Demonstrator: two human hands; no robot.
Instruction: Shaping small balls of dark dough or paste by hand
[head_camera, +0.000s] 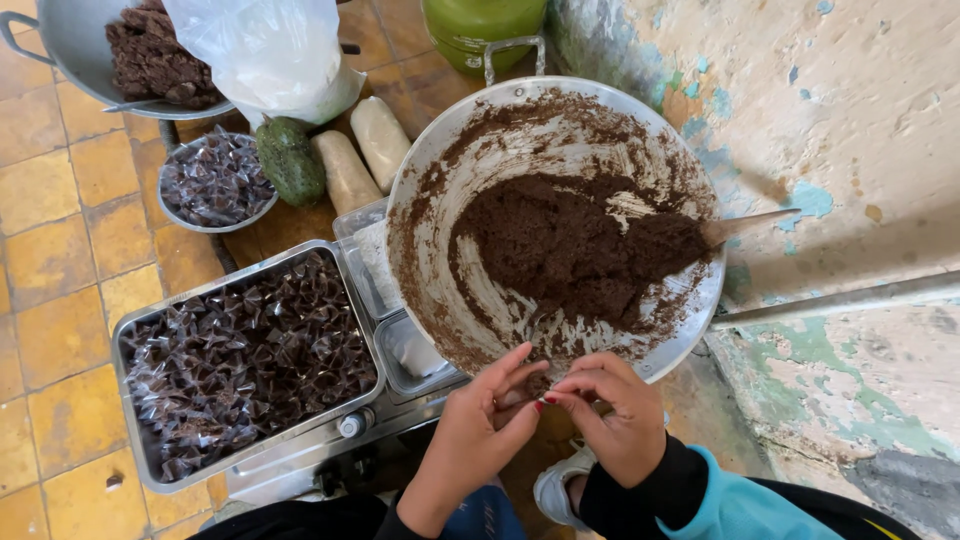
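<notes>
A wide metal pan (420, 170) holds a mound of dark brown paste (560, 245), with a wooden spatula (745, 225) stuck into its right side. Just below the pan's near rim, my left hand (475, 430) and my right hand (615, 415) meet fingertip to fingertip. Between them they pinch a small lump of the brown paste (535, 385) in what looks like a clear wrapper. A rectangular metal tray (135, 330) to the left is filled with several small dark sweets in clear wrappers (250, 360).
A round bowl of wrapped sweets (215, 180) and a big bowl of brown paste (150, 55) stand at upper left, beside a white plastic bag (270, 50). A green gas cylinder (480, 25) is at the top. A peeling wall (850, 150) fills the right.
</notes>
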